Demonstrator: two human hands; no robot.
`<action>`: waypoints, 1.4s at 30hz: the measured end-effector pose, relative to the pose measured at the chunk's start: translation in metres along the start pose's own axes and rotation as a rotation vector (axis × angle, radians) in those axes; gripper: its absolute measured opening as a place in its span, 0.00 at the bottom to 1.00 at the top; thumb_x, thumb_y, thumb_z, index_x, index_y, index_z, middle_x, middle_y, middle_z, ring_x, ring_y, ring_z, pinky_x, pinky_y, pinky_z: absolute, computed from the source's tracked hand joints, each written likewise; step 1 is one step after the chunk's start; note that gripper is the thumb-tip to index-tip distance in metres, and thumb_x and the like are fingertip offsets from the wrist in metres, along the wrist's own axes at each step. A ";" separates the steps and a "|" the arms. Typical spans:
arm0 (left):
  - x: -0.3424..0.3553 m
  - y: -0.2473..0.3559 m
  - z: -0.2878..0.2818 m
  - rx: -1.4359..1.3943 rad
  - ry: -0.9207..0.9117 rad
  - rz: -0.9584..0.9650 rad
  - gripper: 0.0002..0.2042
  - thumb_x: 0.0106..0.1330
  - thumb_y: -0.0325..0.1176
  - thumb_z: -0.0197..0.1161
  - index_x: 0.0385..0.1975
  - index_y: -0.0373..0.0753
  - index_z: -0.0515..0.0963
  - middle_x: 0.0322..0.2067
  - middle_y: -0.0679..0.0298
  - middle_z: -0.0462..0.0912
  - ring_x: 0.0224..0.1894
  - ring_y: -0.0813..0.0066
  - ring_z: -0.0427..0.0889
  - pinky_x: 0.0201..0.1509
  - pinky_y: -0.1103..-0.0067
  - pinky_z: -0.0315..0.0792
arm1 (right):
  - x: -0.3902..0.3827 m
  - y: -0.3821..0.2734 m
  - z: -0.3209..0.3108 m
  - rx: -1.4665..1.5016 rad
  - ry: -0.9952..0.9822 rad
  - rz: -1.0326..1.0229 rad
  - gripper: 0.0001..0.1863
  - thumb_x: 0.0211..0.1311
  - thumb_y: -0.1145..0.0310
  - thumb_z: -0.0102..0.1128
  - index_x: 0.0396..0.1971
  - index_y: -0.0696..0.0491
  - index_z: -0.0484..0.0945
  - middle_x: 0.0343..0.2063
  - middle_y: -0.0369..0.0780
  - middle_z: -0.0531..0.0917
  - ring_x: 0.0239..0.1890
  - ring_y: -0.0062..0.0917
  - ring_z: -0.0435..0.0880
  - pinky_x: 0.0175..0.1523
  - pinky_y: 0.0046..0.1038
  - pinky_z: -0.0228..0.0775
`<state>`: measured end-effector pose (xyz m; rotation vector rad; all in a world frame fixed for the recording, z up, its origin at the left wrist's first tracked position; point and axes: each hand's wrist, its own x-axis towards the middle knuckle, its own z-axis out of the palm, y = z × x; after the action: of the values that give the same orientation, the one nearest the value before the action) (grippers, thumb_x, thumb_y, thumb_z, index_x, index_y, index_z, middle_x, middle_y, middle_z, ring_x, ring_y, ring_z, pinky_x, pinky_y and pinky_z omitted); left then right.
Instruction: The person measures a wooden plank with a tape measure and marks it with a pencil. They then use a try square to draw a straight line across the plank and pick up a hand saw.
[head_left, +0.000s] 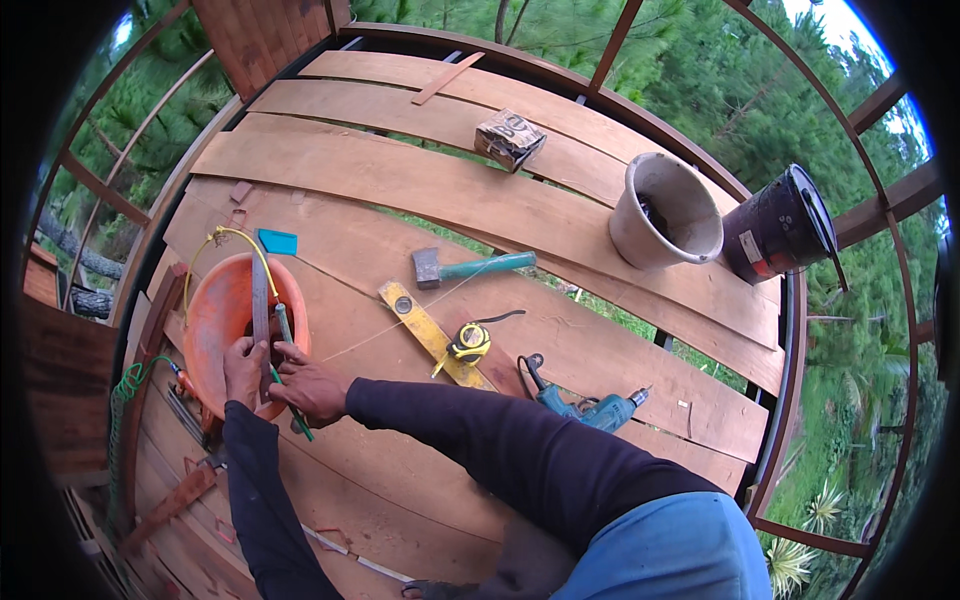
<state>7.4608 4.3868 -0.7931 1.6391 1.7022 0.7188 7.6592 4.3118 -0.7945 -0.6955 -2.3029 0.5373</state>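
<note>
Over an orange bucket (206, 310) with a yellow rope handle, both my hands are close together at its right side. My left hand (243, 372) is closed around the lower part of a long flat grey metal strip (261, 295), which stands lengthwise across the bucket's mouth. My right hand (312, 386) grips a thin green stick-like tool (303, 428); its exact kind is unclear. A greyish rod (284, 324) shows above those fingers, and I cannot tell whether it is part of the same tool. A flat turquoise piece (278, 242) lies by the bucket's far rim.
Right of the bucket lie a green-handled hatchet (428, 268), a yellow spirit level (422, 325), a tape measure (469, 343) and a power drill (610, 411). Farther off stand a torn box (510, 138), a pale bucket (640, 225) and a black bucket (765, 235). Gaps separate some floor boards (340, 150).
</note>
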 end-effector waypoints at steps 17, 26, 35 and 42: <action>-0.016 0.117 -0.070 0.895 0.154 0.279 0.10 0.69 0.35 0.55 0.45 0.39 0.77 0.33 0.41 0.81 0.40 0.37 0.80 0.43 0.51 0.72 | 0.005 -0.003 -0.001 0.175 0.014 -0.142 0.20 0.46 0.64 0.71 0.41 0.53 0.79 0.35 0.46 0.80 0.51 0.42 0.77 0.76 0.49 0.41; 0.012 0.123 -0.034 0.986 0.025 0.439 0.10 0.67 0.36 0.59 0.39 0.37 0.79 0.31 0.50 0.84 0.36 0.48 0.84 0.40 0.58 0.77 | 0.014 0.008 -0.007 0.224 -0.012 -0.030 0.21 0.48 0.62 0.71 0.42 0.52 0.77 0.31 0.43 0.80 0.48 0.39 0.80 0.75 0.49 0.41; -0.022 0.097 -0.039 0.134 -0.010 -0.237 0.11 0.72 0.33 0.56 0.42 0.31 0.78 0.20 0.62 0.80 0.14 0.75 0.78 0.14 0.78 0.70 | 0.016 0.006 0.000 0.145 -0.010 -0.040 0.22 0.56 0.57 0.69 0.47 0.52 0.75 0.33 0.42 0.81 0.51 0.39 0.78 0.76 0.46 0.39; -0.049 0.067 -0.038 -0.415 0.149 -0.333 0.11 0.74 0.33 0.52 0.36 0.32 0.75 0.22 0.60 0.80 0.16 0.74 0.78 0.17 0.78 0.73 | 0.019 0.002 -0.004 0.204 -0.043 0.018 0.26 0.56 0.57 0.69 0.53 0.50 0.74 0.39 0.44 0.83 0.56 0.40 0.76 0.77 0.45 0.38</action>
<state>7.4740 4.3444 -0.7132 1.0119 1.7289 0.9661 7.6506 4.3254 -0.7843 -0.6114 -2.2427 0.7902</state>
